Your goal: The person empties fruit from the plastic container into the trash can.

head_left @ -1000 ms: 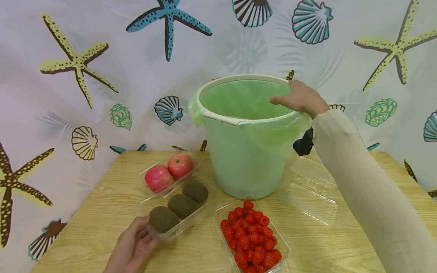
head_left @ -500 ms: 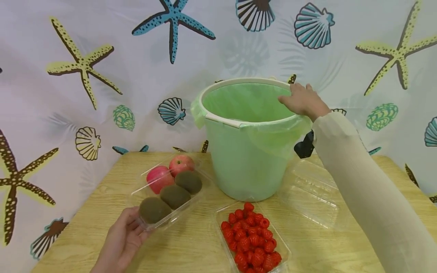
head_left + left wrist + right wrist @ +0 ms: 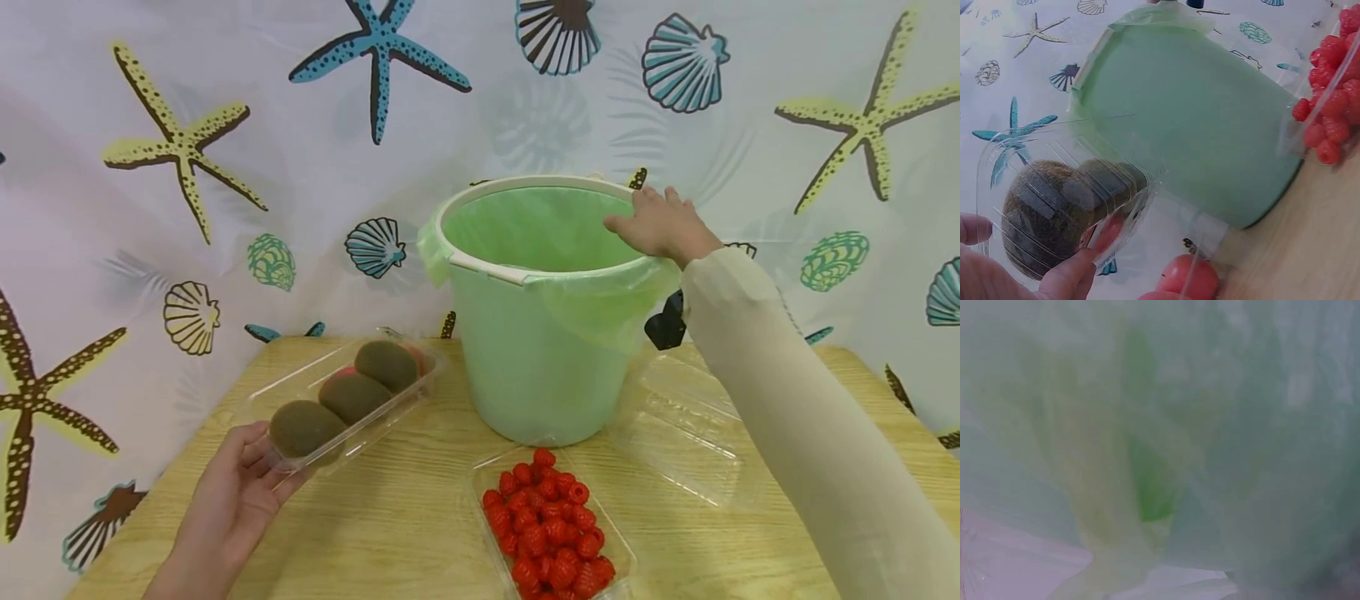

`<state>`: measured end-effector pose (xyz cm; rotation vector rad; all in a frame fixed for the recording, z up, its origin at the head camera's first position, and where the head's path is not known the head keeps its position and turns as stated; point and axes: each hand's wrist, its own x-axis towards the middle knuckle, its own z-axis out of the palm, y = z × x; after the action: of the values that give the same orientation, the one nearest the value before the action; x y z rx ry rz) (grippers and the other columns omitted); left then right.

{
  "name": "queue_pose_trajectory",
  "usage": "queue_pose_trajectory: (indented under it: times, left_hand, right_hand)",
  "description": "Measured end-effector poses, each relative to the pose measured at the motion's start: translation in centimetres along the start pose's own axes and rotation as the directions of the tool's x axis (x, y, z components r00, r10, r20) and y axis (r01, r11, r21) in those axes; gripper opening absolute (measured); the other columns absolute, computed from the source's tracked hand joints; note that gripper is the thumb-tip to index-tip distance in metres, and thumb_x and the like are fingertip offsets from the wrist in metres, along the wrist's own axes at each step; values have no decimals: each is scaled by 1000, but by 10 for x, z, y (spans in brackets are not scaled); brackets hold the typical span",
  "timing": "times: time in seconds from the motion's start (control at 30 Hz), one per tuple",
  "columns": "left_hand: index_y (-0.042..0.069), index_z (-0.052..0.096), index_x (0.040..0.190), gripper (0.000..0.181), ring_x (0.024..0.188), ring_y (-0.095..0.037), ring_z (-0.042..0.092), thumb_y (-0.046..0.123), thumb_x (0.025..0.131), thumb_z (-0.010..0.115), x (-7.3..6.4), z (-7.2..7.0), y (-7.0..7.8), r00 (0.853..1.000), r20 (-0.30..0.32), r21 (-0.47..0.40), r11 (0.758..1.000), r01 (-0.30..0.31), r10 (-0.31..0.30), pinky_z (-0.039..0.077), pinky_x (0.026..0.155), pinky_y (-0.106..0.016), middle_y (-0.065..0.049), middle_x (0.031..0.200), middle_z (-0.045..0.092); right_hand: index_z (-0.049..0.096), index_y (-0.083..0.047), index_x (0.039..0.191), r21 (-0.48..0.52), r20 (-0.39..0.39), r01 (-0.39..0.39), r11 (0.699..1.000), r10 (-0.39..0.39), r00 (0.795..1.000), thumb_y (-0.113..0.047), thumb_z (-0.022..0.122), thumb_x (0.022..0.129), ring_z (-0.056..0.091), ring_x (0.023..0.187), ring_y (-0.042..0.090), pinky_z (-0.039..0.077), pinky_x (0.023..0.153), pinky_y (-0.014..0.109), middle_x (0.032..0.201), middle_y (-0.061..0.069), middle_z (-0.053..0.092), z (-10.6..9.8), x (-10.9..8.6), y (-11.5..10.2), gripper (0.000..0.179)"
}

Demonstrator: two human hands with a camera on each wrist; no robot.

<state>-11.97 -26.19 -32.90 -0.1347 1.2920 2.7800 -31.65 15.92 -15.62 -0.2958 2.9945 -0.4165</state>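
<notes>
My left hand (image 3: pixel 225 492) grips the near left end of a clear plastic tray (image 3: pixel 378 425), which is held up over the table. Three brown kiwis (image 3: pixel 354 397) lie in a row inside it. In the left wrist view, thumb and fingers clasp the tray's end around a fuzzy kiwi (image 3: pixel 1047 215). Red apples (image 3: pixel 1190 278) show below that tray; in the head view it mostly covers them. My right hand (image 3: pixel 660 223) rests on the right rim of a light green bin (image 3: pixel 540 358), fingers extended. A thin green liner (image 3: pixel 600 304) folds over the bin's rim.
A clear tray of raspberries (image 3: pixel 547 533) stands at the front middle of the wooden table (image 3: pixel 390 533). Clear plastic containers (image 3: pixel 690 442) lie right of the bin, under my right forearm. A patterned curtain (image 3: pixel 465 142) hangs close behind the table.
My left hand has lifted the kiwi tray and carried it up and to the left, so it now covers the apples in the head view. My right hand stays at the bin's rim.
</notes>
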Motion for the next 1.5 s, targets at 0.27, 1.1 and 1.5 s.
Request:
queue_pose_trajectory:
  times: [0.27, 1.1, 1.5]
  left_hand:
    - [4, 61, 99, 27, 90, -22, 65, 21, 101, 40, 6, -2, 28, 999, 21, -147, 989, 33, -30, 56, 83, -37, -9, 96, 58]
    - [2, 47, 117, 28, 106, -31, 62, 24, 101, 42, 37, 38, 99, 987, 148, -245, 969, -19, 57, 53, 88, -43, -15, 115, 49]
    - [4, 43, 122, 32, 109, -33, 61, 25, 98, 49, 60, 76, 116, 990, 127, -195, 980, -35, 60, 52, 89, -46, -14, 121, 47]
  right_hand:
    - [0, 4, 151, 32, -8, -9, 999, 9, 1000, -46, 31, 99, -11, 143, 47, -6, 116, 56, 157, 26, -5, 1, 1, -2, 79]
    - [-4, 3, 151, 36, 9, -20, 999, 20, 1000, -49, 36, 97, -12, 143, 45, -5, 116, 57, 158, 24, -7, 0, 2, 1, 84]
    - [-4, 2, 151, 59, 10, -20, 998, 20, 1000, -49, 37, 97, -13, 143, 44, -4, 116, 55, 158, 23, -7, 1, 2, 2, 84]
